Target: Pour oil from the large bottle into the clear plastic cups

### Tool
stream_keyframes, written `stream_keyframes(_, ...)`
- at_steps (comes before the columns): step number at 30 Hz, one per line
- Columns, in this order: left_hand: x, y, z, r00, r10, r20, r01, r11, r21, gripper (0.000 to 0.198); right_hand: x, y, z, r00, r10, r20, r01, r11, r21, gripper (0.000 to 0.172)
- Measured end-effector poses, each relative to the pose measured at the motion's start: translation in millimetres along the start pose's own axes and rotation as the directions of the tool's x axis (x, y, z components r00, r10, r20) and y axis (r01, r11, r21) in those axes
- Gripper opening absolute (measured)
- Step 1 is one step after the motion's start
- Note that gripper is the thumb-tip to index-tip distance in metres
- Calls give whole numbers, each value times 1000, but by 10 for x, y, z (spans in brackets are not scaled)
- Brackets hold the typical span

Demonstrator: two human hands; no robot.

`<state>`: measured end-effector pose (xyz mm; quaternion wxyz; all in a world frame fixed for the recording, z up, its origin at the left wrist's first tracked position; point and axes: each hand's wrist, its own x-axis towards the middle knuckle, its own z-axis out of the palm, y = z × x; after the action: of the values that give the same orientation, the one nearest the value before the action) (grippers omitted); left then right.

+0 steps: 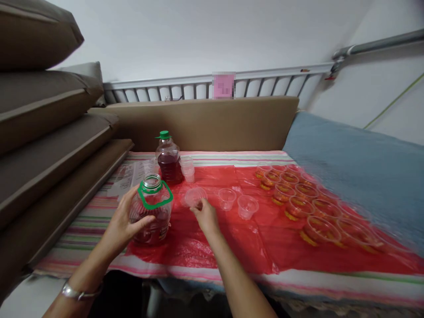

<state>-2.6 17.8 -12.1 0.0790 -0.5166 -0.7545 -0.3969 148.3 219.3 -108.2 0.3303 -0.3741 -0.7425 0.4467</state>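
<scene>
My left hand (124,223) is wrapped around an uncapped clear plastic jug (151,211) with a green handle ring and a little dark red liquid at the bottom. It stands on the red plastic sheet (232,238). My right hand (206,215) pinches the rim of a small clear empty cup (195,196), tilted toward the jug. Two more empty cups (227,198) (247,206) stand to its right.
A second jug (168,160) with a green cap, half full of dark red liquid, stands behind, beside a stack of cups (188,168). Several filled, lidded cups (298,198) sit in rows at right. Brown cushions (49,132) are stacked at left; a blue mat (357,163) lies at right.
</scene>
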Motion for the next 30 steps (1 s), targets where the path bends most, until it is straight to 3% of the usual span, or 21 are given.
stream_keyframes(6,-4,-9,-5,1000,-8,-8,8,1000,11,76,2,-25,-111,989,-82,121,82,997,5,9)
stream_keyframes(10,-11,-19,-3,1000,5,-6,-5,1000,10,76,-44,-157,-171,984,-111,140,107,994,33,11)
stream_keyframes(20,-5,-58,-2,1000,-8,6,8,1000,-23,76,-72,-236,-161,978,-205,-31,206,978,44,11)
stream_keyframes(26,-21,-76,-7,1000,-15,4,15,999,-43,77,-89,-274,-175,976,-211,-55,208,977,-46,13)
stream_keyframes(30,-34,-75,-9,1000,-14,-6,13,999,-41,78,-109,-317,-199,961,-262,-89,264,965,10,11)
